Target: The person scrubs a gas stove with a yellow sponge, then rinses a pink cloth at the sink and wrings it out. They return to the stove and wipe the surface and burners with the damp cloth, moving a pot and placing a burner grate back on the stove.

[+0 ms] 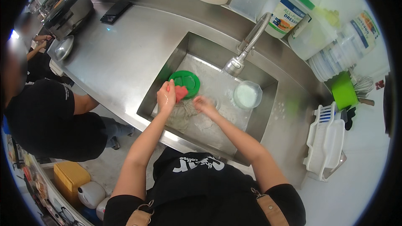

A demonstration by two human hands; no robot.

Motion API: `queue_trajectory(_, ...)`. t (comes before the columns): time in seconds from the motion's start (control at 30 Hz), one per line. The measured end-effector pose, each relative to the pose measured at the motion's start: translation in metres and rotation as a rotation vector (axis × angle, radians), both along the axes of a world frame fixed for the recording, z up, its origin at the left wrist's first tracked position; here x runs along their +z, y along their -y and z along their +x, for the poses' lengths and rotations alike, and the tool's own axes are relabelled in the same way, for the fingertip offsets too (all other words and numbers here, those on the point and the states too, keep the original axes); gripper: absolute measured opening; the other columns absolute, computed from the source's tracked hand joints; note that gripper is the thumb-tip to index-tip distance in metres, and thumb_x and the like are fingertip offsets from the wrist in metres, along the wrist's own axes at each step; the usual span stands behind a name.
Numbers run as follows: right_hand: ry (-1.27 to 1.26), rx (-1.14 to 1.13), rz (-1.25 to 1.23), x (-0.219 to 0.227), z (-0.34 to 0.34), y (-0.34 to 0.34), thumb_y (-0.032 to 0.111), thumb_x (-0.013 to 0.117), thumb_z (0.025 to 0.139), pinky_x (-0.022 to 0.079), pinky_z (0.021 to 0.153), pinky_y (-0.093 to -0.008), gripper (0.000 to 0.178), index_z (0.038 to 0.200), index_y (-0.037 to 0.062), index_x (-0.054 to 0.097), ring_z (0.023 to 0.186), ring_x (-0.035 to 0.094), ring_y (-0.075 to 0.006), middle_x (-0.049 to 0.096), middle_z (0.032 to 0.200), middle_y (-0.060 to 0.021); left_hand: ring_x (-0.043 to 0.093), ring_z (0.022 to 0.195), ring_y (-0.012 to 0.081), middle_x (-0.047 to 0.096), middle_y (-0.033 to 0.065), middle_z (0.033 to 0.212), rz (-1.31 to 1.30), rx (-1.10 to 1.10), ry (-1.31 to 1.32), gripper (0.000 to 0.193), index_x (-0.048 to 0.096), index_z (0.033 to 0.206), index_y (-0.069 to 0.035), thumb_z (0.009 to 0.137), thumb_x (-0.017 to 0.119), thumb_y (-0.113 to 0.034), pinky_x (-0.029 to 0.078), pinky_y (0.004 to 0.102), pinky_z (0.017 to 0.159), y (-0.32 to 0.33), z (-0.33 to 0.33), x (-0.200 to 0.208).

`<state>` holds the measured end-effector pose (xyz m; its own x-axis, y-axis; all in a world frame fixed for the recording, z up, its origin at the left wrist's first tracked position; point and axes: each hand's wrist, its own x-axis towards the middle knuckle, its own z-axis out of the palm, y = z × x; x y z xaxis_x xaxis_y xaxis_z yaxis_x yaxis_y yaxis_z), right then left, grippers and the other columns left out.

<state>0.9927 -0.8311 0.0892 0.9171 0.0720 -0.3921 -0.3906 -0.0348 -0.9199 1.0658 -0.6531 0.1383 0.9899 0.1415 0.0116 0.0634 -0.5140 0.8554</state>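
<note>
The left hand (166, 95) is closed around a soft red cloth or sponge (181, 93), with a green lid (190, 80) just beyond it. The right hand (204, 105) is blurred, its fingers loosely bent; whether it holds anything, I cannot tell. A greyish cloth (178, 118) lies between the hands, toward the body. Wet skin could let the red piece slip, and a rightward swing of the right hand could tip the tub (258, 96) of cloudy liquid.

Lid (192, 80) left; tub (258, 100) right; in sink (262, 119)
</note>
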Motion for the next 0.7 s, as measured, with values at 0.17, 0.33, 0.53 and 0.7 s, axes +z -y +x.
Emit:
queue_trajectory(0.17, -0.190, -0.163, 0.592, 0.018, 0.021, 0.037, 0.011, 0.058, 0.089, 0.049, 0.063, -0.0249, 0.018, 0.104, 0.0012, 0.057, 0.072, 0.059, -0.0132, 0.060, 0.083, -0.0036, 0.057, 0.062, 0.0283, 0.057, 0.0163, 0.065, -0.136, -0.030, 0.107, 0.039, 0.059, 0.076, -0.002, 0.094, 0.050, -0.035, 0.044, 0.0394, 0.062, -0.001, -0.013, 0.024)
queue_trajectory(0.33, 0.133, -0.176, 0.036, 0.074, 0.061, 0.117, 0.008, 0.066, 0.080, 0.049, 0.068, -0.0287, 0.029, 0.108, 0.0029, 0.060, 0.081, 0.062, -0.0138, 0.065, 0.097, -0.0093, 0.052, 0.062, 0.0168, 0.056, 0.0107, 0.065, -0.360, 0.025, 0.231, 0.031, 0.058, 0.075, 0.002, 0.094, 0.054, -0.022, 0.043, 0.0328, 0.062, -0.016, -0.031, 0.025)
queue_trajectory(0.53, 0.681, -0.189, -1.473, 0.095, 0.111, 0.222, 0.003, 0.056, 0.078, 0.048, 0.074, -0.0451, 0.015, 0.092, 0.0024, 0.063, 0.088, 0.057, -0.0366, 0.056, 0.096, -0.0189, 0.052, 0.066, 0.0129, 0.059, 0.0079, 0.070, -0.465, 0.065, 0.168, 0.028, 0.058, 0.075, 0.002, 0.093, 0.056, -0.019, 0.043, 0.0306, 0.062, -0.016, -0.052, 0.020)
queue_trajectory(0.7, 0.602, 0.053, -1.529, 0.084, 0.119, 0.267, 0.007, 0.056, 0.085, 0.051, 0.075, -0.0451, 0.019, 0.102, 0.0043, 0.064, 0.086, 0.063, -0.0360, 0.064, 0.092, -0.0177, 0.055, 0.063, 0.0164, 0.059, 0.0093, 0.070, -0.477, 0.152, 0.268, 0.025, 0.059, 0.075, 0.001, 0.092, 0.057, -0.018, 0.044, 0.0321, 0.061, -0.018, -0.059, 0.019)
